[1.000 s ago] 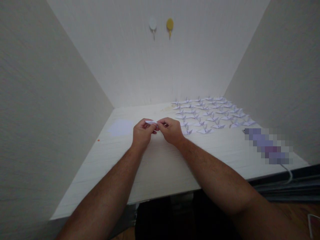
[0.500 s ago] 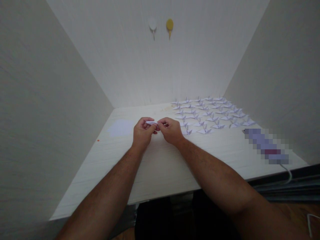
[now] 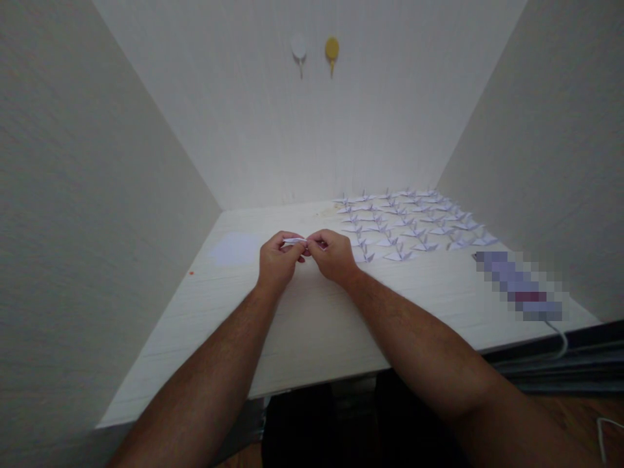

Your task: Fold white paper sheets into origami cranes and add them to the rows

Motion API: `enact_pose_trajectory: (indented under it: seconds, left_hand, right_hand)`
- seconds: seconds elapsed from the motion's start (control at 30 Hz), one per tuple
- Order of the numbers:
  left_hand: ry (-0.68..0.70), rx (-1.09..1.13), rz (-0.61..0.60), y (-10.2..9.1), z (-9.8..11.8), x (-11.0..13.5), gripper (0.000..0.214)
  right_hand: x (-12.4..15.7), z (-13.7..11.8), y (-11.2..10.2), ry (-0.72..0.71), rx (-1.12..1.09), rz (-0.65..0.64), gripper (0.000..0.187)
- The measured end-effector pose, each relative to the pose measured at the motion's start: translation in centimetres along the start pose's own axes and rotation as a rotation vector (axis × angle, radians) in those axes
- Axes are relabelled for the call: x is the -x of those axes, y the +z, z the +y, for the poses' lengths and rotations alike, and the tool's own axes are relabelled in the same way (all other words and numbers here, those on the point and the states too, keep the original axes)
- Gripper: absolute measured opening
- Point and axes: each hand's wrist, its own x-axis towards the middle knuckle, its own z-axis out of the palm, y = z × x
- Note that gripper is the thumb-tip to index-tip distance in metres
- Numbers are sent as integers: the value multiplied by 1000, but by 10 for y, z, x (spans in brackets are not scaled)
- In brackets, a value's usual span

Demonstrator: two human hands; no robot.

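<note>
A small folded piece of white paper (image 3: 294,241) is pinched between both hands above the middle of the table. My left hand (image 3: 277,260) is closed on its left part, the thumb pressing near the centre. From the other side my right hand (image 3: 334,253) grips the right end with thumb and fingertips. The fingers hide much of the paper, so its exact fold cannot be made out. Several folded white paper cranes (image 3: 400,221) stand in rows just right of my right hand. Left of my left hand lies white paper (image 3: 234,249), flat on the table.
The white table (image 3: 312,338) is enclosed by walls on three sides. A blurred-out object (image 3: 519,286) with a cable (image 3: 563,341) lies near the right edge. A tiny orange bit (image 3: 192,273) is at the left. A white hook (image 3: 299,49) and a yellow hook (image 3: 332,49) are on the back wall.
The folded paper has tilted slightly in my fingers and shows a thinner edge now. Both hands stay nearly in place, still gripping it.
</note>
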Motion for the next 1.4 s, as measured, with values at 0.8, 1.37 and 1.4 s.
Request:
enact_pose_trajectory:
  seconds: [0.8, 1.37, 1.4]
  left_hand:
    - [-30, -223, 17, -1, 16, -3, 11]
    - [-55, -229, 63, -8, 3, -9, 14]
    - [-55, -209, 68, -8, 4, -9, 14]
  right_hand:
    - [-5, -2, -6, -51, 197, -121, 18]
    - [-6, -2, -5, -16, 238, -156, 19]
    - [-6, -2, -5, -15, 219, -155, 18]
